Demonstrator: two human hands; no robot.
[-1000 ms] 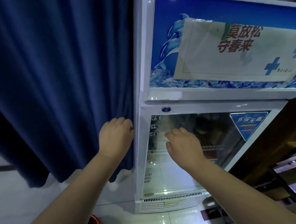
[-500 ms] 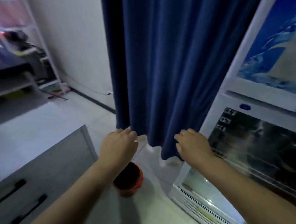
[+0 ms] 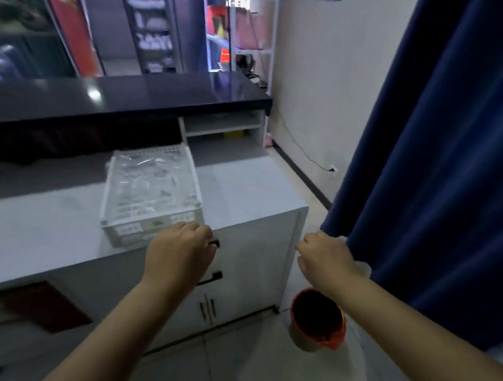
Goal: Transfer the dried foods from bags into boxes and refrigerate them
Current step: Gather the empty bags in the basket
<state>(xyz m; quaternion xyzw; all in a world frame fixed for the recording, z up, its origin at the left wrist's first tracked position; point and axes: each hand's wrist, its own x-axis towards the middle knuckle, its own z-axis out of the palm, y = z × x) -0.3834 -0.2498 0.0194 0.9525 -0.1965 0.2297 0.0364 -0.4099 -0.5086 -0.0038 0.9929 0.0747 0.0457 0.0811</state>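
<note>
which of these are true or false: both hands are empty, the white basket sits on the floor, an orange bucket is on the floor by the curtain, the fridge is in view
1. Both hands are empty. True: the left hand and right hand hold nothing.
2. The white basket sits on the floor. False: the basket rests on the counter.
3. An orange bucket is on the floor by the curtain. True: the bucket stands beside the blue curtain.
4. The fridge is in view. False: no fridge shows.

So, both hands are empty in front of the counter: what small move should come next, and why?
Probably reach the left hand forward to the white basket on the counter. Both it and the right hand hold nothing, and the basket, which seems to hold clear plastic bags, sits just beyond the left knuckles.
</note>
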